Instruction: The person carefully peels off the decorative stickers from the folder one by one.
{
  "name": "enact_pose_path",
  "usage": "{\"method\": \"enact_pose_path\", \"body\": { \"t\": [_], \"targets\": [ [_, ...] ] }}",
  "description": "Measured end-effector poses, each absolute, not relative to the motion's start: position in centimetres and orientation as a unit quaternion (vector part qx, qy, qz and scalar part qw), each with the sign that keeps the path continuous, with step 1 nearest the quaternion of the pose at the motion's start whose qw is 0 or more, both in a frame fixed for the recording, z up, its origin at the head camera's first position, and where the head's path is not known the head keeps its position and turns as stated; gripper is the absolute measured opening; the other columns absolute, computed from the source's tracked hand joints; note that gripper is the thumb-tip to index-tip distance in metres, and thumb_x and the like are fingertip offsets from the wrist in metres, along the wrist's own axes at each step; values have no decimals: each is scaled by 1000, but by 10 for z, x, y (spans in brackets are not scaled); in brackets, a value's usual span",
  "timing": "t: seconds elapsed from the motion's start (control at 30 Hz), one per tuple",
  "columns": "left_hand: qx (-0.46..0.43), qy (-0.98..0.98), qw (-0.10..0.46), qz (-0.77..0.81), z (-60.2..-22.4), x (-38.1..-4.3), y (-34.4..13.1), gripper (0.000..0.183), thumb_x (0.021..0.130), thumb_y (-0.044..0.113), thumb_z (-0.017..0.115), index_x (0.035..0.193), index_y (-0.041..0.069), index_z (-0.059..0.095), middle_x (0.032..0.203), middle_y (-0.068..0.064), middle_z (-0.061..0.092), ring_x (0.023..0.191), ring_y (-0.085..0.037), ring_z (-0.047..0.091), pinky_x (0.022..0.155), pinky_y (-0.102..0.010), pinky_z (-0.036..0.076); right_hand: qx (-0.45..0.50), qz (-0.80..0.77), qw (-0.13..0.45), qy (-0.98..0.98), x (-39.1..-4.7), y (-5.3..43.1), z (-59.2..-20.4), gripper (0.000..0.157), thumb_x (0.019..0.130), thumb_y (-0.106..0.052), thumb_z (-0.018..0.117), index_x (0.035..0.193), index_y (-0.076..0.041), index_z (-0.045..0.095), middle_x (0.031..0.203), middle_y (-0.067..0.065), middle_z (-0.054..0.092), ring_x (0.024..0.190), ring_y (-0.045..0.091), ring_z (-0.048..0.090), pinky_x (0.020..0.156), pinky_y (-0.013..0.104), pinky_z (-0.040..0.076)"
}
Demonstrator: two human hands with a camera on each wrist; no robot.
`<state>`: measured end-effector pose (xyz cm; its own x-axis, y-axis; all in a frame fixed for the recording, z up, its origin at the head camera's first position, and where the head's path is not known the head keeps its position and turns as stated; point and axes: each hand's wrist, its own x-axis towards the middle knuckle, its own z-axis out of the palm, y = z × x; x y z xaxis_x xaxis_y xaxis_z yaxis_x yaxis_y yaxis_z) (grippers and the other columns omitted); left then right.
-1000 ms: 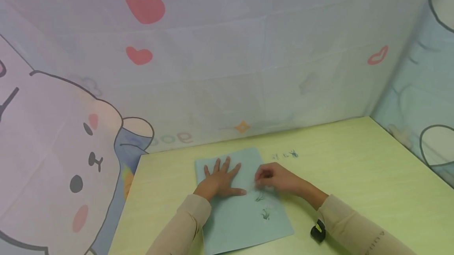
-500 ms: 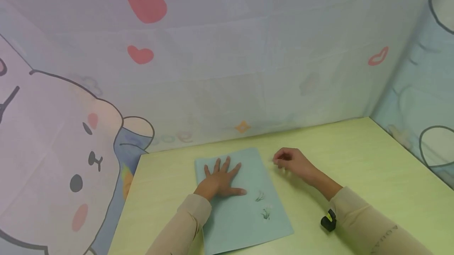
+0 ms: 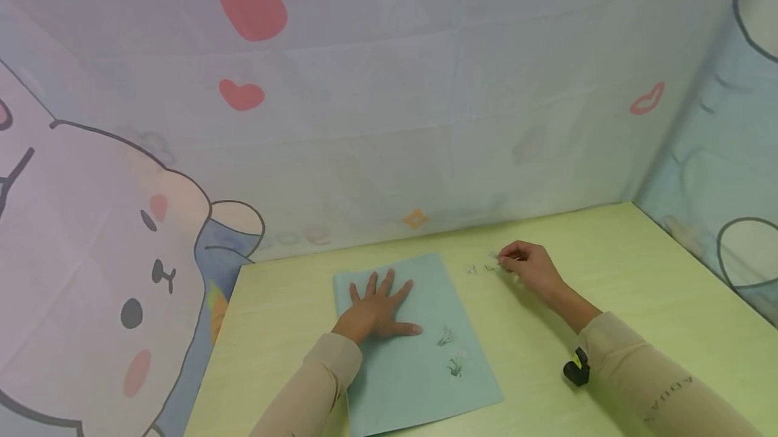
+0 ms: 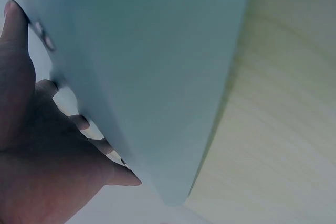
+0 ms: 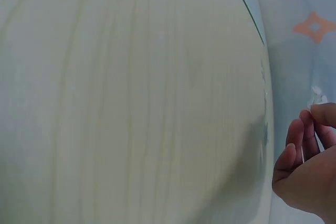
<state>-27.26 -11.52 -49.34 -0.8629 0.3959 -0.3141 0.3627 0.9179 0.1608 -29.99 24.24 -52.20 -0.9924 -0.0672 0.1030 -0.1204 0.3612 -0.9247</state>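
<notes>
My left hand (image 3: 377, 309) lies flat with spread fingers on a pale blue-green notebook or folder (image 3: 407, 390); which of the two I cannot tell. The left wrist view shows the same hand (image 4: 47, 145) along its surface (image 4: 152, 77). Two small green plant-like stickers, an upper one (image 3: 446, 336) and a lower one (image 3: 455, 366), lie on its right part. Beyond its right edge, my right hand (image 3: 535, 271) pinches a small clear sticker with a whitish print (image 5: 316, 97) between thumb and fingers. Beside these fingertips, small printed pieces (image 3: 489, 267) lie on the table.
The yellow-green wood-grain table (image 3: 638, 302) reaches back to a printed cloth wall (image 3: 365, 153). More cloth with cartoon figures hangs at the left and right. A small black piece (image 3: 576, 368) sits by the right sleeve.
My right hand has moved from over the blue-green cover to the back right, to the small pieces on the table. My left hand has stayed in place.
</notes>
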Motion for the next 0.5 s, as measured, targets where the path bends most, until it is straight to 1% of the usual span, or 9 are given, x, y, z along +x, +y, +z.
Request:
{"method": "enact_pose_path", "body": {
  "t": [0.07,0.17,0.27,0.37,0.5],
  "targets": [
    [199,964,170,46,-495,-273,-115,98,93,74,65,171,31,24,178,-13,7,161,-47,3,117,-80,6,51,547,34,-835,-301,246,-523,23,107,-14,65,119,5,69,112,23,70,99,36,67,76,37,55],
    [198,964,168,48,-492,-271,-114,98,93,73,65,171,29,25,178,-14,7,161,-47,4,118,-80,7,30,520,50,-852,-303,252,-524,22,107,-16,66,117,3,71,111,19,70,99,31,66,77,34,54],
    [198,965,166,50,-490,-270,-115,98,93,73,66,171,29,26,178,-14,7,161,-47,4,117,-80,7,6,495,65,-866,-305,257,-525,21,106,-17,66,115,1,73,109,16,71,96,27,65,74,31,53],
    [198,965,163,49,-492,-270,-115,99,92,74,66,171,29,26,178,-14,8,161,-47,4,117,-80,8,-15,478,68,-876,-306,261,-525,20,105,-16,66,112,2,72,106,16,71,93,28,65,71,31,52],
    [199,965,162,47,-493,-271,-115,99,92,74,65,171,30,25,178,-13,8,161,-46,4,118,-80,8,-25,454,58,-889,-306,265,-528,18,104,-14,66,109,2,73,106,18,72,97,32,66,75,35,50]
  ]
}}
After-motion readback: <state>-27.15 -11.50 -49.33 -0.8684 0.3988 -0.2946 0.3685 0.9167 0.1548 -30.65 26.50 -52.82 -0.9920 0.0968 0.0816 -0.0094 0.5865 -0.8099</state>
